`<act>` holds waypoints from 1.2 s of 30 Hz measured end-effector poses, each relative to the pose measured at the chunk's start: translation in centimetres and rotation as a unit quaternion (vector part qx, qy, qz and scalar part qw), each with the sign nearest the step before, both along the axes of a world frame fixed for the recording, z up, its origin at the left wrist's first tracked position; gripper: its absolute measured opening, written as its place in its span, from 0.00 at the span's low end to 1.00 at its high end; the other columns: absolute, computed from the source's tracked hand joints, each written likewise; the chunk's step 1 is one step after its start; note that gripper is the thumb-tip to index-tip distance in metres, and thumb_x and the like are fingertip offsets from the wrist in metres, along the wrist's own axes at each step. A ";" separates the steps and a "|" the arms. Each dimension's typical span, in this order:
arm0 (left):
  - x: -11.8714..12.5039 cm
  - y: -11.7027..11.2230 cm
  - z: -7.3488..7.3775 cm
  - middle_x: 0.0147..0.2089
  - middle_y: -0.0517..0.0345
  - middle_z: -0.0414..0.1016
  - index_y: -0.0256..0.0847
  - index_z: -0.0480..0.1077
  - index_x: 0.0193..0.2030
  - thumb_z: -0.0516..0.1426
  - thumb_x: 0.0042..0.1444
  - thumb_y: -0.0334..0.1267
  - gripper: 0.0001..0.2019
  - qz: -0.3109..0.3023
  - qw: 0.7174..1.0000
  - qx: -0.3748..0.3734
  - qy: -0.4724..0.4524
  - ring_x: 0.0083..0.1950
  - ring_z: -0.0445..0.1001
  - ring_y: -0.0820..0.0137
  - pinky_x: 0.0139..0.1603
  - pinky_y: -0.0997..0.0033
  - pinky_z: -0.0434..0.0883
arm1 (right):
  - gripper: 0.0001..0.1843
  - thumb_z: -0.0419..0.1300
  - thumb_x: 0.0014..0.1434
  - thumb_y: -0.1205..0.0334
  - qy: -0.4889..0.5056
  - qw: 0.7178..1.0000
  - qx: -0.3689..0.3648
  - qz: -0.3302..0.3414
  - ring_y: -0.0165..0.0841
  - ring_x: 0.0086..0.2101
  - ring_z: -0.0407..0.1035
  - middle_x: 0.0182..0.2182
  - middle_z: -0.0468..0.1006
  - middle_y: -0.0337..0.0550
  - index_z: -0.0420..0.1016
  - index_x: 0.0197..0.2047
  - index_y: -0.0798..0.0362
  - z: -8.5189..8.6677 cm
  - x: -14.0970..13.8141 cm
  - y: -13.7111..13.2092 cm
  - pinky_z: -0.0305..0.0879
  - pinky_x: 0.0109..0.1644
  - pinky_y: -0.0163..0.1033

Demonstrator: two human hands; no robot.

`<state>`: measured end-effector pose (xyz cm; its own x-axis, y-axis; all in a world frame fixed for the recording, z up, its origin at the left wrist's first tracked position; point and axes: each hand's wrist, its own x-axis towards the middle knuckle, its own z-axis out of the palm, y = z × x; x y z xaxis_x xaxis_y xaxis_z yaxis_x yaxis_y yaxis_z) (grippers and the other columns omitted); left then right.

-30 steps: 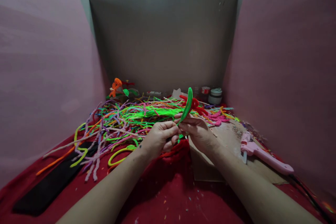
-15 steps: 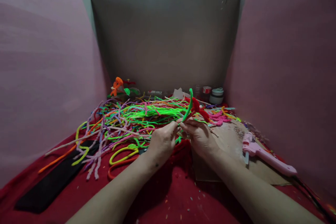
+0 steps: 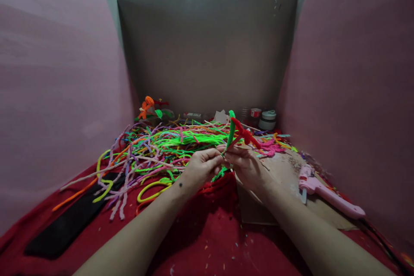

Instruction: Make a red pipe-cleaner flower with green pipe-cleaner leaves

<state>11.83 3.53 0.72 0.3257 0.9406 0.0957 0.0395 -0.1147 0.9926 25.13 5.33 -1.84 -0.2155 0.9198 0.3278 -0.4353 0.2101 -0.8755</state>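
Between my two hands is a pipe-cleaner flower with red petals (image 3: 247, 134) and an upright green leaf (image 3: 231, 129). My left hand (image 3: 205, 164) pinches the lower end of its stem, thumb against forefinger. Right beside it, my right hand (image 3: 244, 163) is closed round the stem just under the leaf and petals. The fingertips of both hands nearly meet, and the stem between them is mostly hidden. A heap of loose pipe cleaners (image 3: 181, 138), many bright green, lies behind my hands.
A pink glue gun (image 3: 330, 192) rests on a cardboard sheet (image 3: 284, 172) at right. Yellow-handled scissors (image 3: 152, 192) lie near my left wrist, and a black strip (image 3: 64, 228) further left. An orange pipe-cleaner flower (image 3: 146, 105) and a lidded jar (image 3: 267, 120) stand at the back.
The red petals have turned and now point more to the right, and the green leaf stands straighter. My left hand has rolled a little, its fingers still at the stem.
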 end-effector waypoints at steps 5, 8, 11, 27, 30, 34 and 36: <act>-0.8 0.0 0.2 0.15 0.67 0.59 0.35 0.67 0.27 0.57 0.49 0.42 0.11 -0.100 0.989 -0.084 -0.071 0.12 0.48 0.85 0.14 0.82 0.44 | 0.10 0.64 0.43 0.66 0.045 0.998 0.001 0.050 0.29 0.26 0.65 0.28 0.77 0.40 0.79 0.32 0.51 0.7 0.1 -0.7 0.60 0.32 0.37; -1.0 0.1 0.2 0.15 0.67 0.60 0.35 0.67 0.30 0.57 0.50 0.42 0.11 -0.135 0.980 -0.107 -0.095 0.12 0.45 0.86 0.13 0.82 0.42 | 0.08 0.65 0.42 0.67 0.059 0.997 -0.002 0.045 0.28 0.25 0.64 0.28 0.77 0.39 0.80 0.30 0.52 1.0 0.1 -1.0 0.60 0.32 0.36; -0.9 0.1 0.3 0.16 0.68 0.60 0.35 0.66 0.30 0.55 0.51 0.43 0.11 -0.134 0.985 -0.083 -0.072 0.12 0.46 0.85 0.14 0.82 0.43 | 0.08 0.66 0.41 0.68 0.071 0.996 -0.014 0.044 0.27 0.25 0.64 0.26 0.76 0.38 0.79 0.29 0.52 0.9 0.2 -0.9 0.59 0.31 0.35; 0.2 -0.1 -1.5 0.20 0.66 0.59 0.39 0.65 0.27 0.50 0.56 0.36 0.08 0.111 0.946 0.254 0.170 0.21 0.57 0.80 0.23 0.79 0.56 | 0.10 0.62 0.48 0.62 0.025 1.000 0.001 -0.016 0.29 0.26 0.63 0.26 0.76 0.39 0.79 0.35 0.52 -0.3 0.1 -0.8 0.56 0.31 0.36; 0.3 0.0 -1.2 0.18 0.68 0.56 0.39 0.64 0.27 0.50 0.55 0.40 0.09 0.071 0.983 0.149 0.084 0.16 0.53 0.81 0.17 0.80 0.53 | 0.09 0.61 0.49 0.61 0.005 1.000 0.013 -0.023 0.28 0.23 0.60 0.22 0.72 0.37 0.79 0.36 0.51 -0.5 0.2 -0.6 0.55 0.29 0.36; 0.5 -0.3 -0.4 0.17 0.68 0.59 0.38 0.65 0.28 0.53 0.52 0.40 0.08 0.035 0.999 0.039 0.002 0.13 0.54 0.82 0.12 0.81 0.51 | 0.07 0.61 0.49 0.63 -0.014 0.999 0.027 -0.035 0.27 0.22 0.57 0.18 0.68 0.34 0.79 0.33 0.51 -0.8 0.3 -0.2 0.53 0.28 0.36; 0.5 -0.4 -0.1 0.16 0.68 0.61 0.37 0.66 0.28 0.54 0.51 0.40 0.07 0.028 0.999 0.009 -0.023 0.12 0.54 0.82 0.11 0.82 0.51 | 0.06 0.62 0.47 0.64 0.000 0.999 0.021 -0.024 0.26 0.22 0.57 0.18 0.68 0.34 0.79 0.31 0.51 -0.7 0.3 0.0 0.54 0.29 0.35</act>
<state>12.33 3.14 0.67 0.2679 0.9552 0.1261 0.0006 -0.1311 0.9914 25.43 5.28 -2.59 -0.1711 0.9142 0.3673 -0.4243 0.2681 -0.8649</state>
